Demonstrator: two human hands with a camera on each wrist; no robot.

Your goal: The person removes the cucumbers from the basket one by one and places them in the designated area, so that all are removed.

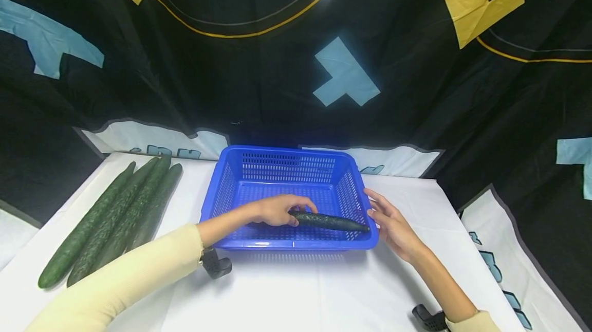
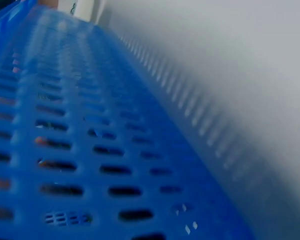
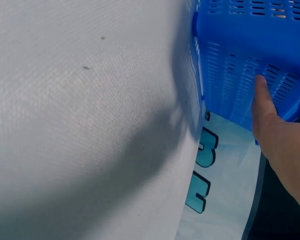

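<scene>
A dark green cucumber [image 1: 330, 221] lies slantwise inside the blue plastic basket [image 1: 296, 244], near its front wall. My left hand [image 1: 279, 209] reaches over the front rim and grips the cucumber's left end, thumb and fingers around it. The basket's slotted outer wall [image 2: 100, 125] fills much of the left wrist view and hides that hand. At the basket's right side, my right hand [image 1: 393, 226] touches the rim with its fingertips. In the right wrist view, one straight finger [image 3: 263, 102] lies against the basket's outer wall [image 3: 230, 75].
Several long cucumbers [image 1: 125, 203] lie side by side on the left of the white table [image 1: 277, 291]. A black curtain [image 1: 259, 90] with yellow and light blue shapes hangs behind the table. A printed white border [image 1: 393, 157] runs along the table's back edge.
</scene>
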